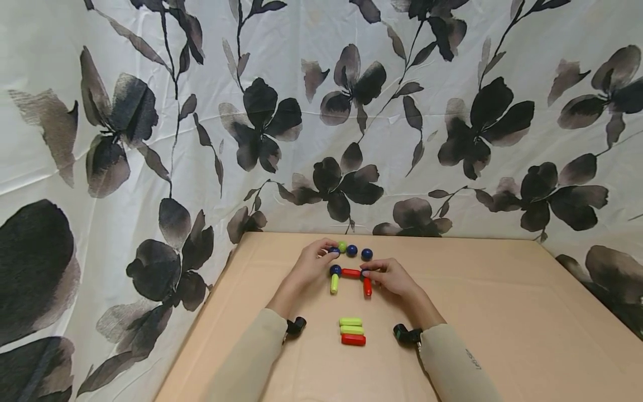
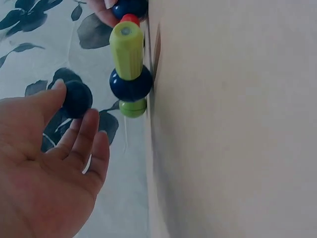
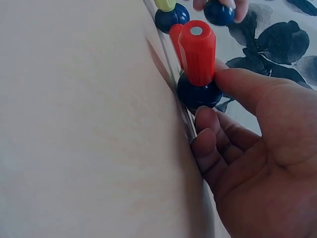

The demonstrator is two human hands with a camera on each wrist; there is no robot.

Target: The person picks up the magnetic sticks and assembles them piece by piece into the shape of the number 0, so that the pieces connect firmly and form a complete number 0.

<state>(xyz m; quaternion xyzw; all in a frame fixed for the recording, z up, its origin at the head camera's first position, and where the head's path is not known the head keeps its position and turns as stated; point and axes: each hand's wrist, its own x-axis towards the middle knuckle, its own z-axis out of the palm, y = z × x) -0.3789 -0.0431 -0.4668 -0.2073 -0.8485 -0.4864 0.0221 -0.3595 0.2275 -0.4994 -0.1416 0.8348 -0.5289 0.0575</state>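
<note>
Ball-and-rod frame (image 1: 351, 273) on table (image 1: 452, 312), head view; left hand (image 1: 312, 263) pinches separate blue ball (image 1: 334, 252), right hand (image 1: 396, 277) pinches frame's right corner ball (image 1: 365, 273); spare rods (image 1: 353, 330) only here. Left wrist: grey tip (image 2: 125, 30) on lime rod (image 2: 128, 57) shows; right hand cut off. Right wrist: crossbar (image 3: 175, 39) mostly hidden behind red rod (image 3: 197, 57).

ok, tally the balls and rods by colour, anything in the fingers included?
Blue balls: 5
Green ball: 1
Red rods: 3
Yellow-green rods: 3
Total: 12
</note>
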